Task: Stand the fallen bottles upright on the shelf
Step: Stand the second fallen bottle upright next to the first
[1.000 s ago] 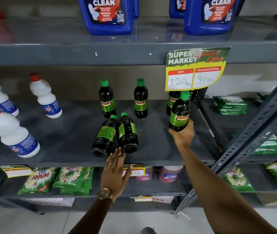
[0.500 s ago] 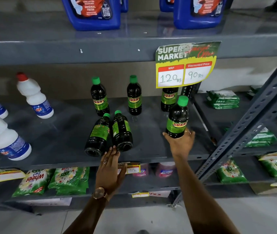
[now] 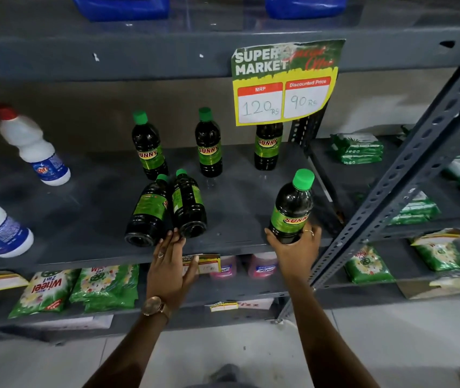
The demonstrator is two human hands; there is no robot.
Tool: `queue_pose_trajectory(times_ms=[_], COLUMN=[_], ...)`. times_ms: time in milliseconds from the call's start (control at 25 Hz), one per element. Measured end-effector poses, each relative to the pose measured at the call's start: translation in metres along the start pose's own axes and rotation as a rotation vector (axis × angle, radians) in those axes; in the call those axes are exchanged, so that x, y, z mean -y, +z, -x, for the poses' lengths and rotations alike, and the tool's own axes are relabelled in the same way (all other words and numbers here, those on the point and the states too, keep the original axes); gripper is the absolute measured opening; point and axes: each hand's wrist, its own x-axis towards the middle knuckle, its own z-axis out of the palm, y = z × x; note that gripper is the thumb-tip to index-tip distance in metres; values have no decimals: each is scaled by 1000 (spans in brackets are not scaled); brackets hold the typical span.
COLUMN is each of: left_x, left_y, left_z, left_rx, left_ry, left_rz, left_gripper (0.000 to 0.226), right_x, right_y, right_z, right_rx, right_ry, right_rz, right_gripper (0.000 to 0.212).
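Head view, progress: three bottles stand upright along the back of the shelf [image 3: 251,233]: back-left [image 3: 149,147], back-middle [image 3: 208,144], back-right [image 3: 268,147], its top hidden behind the price sign [image 3: 285,82].
Fourth bottle [image 3: 290,211]: at the shelf's front right, cap up, leaning slightly; I judge it nearly set, cannot tell if its base is down.
Left to do: two fallen bottles, left one [image 3: 147,214] and right one [image 3: 188,205], lie touching, caps to the back, bases to the front edge.
Right hand [image 3: 293,247]: grip wrapped round the fourth bottle's lower body.
Left hand [image 3: 171,264]: grip loose, fingers spread, fingertips [image 3: 170,236] touching the bases of the fallen pair; holding nothing.
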Motion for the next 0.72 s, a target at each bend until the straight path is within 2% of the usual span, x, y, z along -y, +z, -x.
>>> queue_pose_trajectory(times_ms=[120, 200, 280, 360, 400, 480, 520, 600, 680, 720], left_x=[0, -7, -8, 2, 15, 47, 65, 103, 130, 138], left_y=[-8, -23, -45, -71, -82, -100, -103, -103, -94, -89], left_z=[3, 9, 13, 8, 1, -17, -26, -43, -55, -58], left_rx=[55, 45, -67, -203, -261, -326, -326, -230, -31, 52], left_ry=[-1, 20, 64, 62, 37, -61, -125, -234, -274, -286], left_rz=[47, 92, 94, 87, 89, 121, 134, 112, 46, 11], left_gripper=[64, 57, 50, 44, 41, 37, 35, 33, 41, 48], right_x=[-3, -6, -6, -3, 0, 14, 26, 66, 105, 120], right_y=[1, 3, 4, 5, 5, 11, 18, 46, 86, 106], right_z=[2, 1, 1, 18, 34, 74, 91, 100, 73, 57], right_rx=[14, 6, 8, -64, -151, -251, -209, -3, 245, 387], right_ry=[-16, -51, -55, 29, 25, -143, -223, -309, -267, -183], right_rz=[-27, -36, -62, -103, -96, -34, -38, -23, 190, 291], right_gripper=[77, 81, 94, 115, 116, 99, 87, 73, 81, 91])
